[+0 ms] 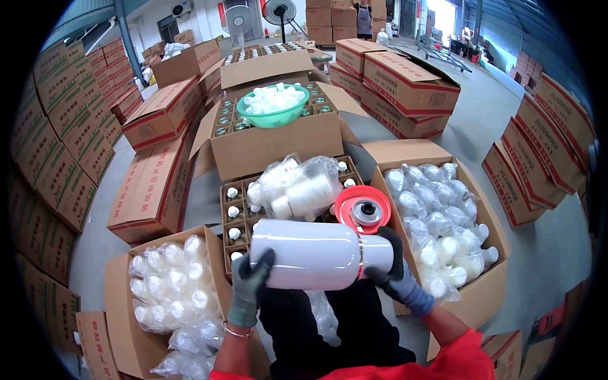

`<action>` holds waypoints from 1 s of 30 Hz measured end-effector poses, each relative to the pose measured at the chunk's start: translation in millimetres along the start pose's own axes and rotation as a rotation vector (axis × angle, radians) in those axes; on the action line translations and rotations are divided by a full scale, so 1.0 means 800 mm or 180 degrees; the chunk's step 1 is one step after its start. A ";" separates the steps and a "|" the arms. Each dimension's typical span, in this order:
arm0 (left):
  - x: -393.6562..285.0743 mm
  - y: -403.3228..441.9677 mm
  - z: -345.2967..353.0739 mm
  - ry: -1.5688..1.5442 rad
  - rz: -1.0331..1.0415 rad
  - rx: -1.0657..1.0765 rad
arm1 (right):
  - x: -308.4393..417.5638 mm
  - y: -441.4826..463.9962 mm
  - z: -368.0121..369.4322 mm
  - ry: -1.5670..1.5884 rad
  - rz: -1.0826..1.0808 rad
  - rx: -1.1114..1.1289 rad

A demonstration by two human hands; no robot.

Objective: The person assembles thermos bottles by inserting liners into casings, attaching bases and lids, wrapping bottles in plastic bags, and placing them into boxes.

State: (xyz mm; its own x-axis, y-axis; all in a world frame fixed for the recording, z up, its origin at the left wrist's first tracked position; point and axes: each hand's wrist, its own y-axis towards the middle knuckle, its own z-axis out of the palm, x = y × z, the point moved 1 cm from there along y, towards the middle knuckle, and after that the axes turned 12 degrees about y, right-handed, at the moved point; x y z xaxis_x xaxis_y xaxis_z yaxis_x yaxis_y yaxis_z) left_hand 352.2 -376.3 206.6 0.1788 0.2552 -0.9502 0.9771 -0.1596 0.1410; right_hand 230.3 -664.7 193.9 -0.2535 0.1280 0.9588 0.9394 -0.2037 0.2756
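Note:
A large glossy white cylinder (307,254) with a narrower neck at its right end lies sideways across both my hands, above my lap. My left hand (251,285), in a grey glove, is closed around its wide left end. Around the narrow end is my right hand (396,275), also gloved, with fingers on both sides. Just beyond the cylinder sits a round red piece (363,210) with a metal and black centre. Behind it, a clear plastic bag (303,190) of white items rests on a divided carton (225,218) of white-capped bottles.
Open cartons of bagged white bottles stand at my left (117,310) and right (484,304). Ahead, a green bowl (272,118) of white caps sits on a carton of bottles. Stacked cartons (411,82) line both sides. Fans (237,22) and a person (364,19) are at the back.

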 end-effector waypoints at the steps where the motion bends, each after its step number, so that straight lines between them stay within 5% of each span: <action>1: -0.018 -0.005 -0.006 0.0923 0.1356 -0.0205 | -0.015 -0.006 0.000 0.0981 0.1053 -0.0069; 2: -0.040 -0.008 -0.012 0.1841 0.2718 -0.0418 | -0.020 -0.015 0.006 0.1757 0.1410 0.0112; 5: -0.084 0.009 -0.018 0.1559 0.2662 0.1259 | -0.048 -0.048 0.008 0.2768 0.2383 0.0400; 8: -0.087 0.019 -0.022 0.1545 0.2460 0.1694 | -0.068 -0.074 -0.007 0.2170 0.2896 0.1009; 11: -0.076 0.023 -0.015 0.1069 0.2655 0.1953 | -0.046 -0.067 -0.014 0.0092 0.2366 0.2347; 14: -0.063 -0.010 0.040 0.2262 0.2834 0.3466 | -0.040 -0.034 -0.047 -0.0256 0.2524 0.1879; 18: 0.014 -0.048 0.067 0.1191 0.2474 0.3640 | -0.002 0.008 0.000 0.0327 0.1164 0.1028; 20: 0.037 -0.007 0.042 -0.0269 0.1932 0.2636 | -0.021 0.011 0.029 0.0513 0.0977 0.0951; 24: 0.214 0.104 -0.012 0.0942 0.0667 -0.0070 | -0.039 0.028 0.076 0.0292 0.0507 0.1346; 25: 0.257 0.120 -0.032 0.2708 0.0621 -0.0395 | -0.046 0.029 0.088 0.0410 0.0560 0.1397; 26: 0.353 0.134 -0.046 0.3307 0.0529 -0.0442 | -0.053 0.034 0.097 0.0487 0.0565 0.1409; 30: 0.508 0.157 -0.052 0.4631 0.0038 -0.0219 | -0.069 0.048 0.109 0.0888 0.1037 0.1128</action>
State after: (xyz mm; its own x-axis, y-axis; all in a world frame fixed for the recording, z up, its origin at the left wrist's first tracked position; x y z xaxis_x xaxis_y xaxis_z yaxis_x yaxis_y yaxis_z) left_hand 552.2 -253.1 -150.3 0.1027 0.9816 0.1607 0.9708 -0.1342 0.1991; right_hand 300.6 -595.3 145.3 0.0569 -0.1587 0.9857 0.9874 0.1553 -0.0320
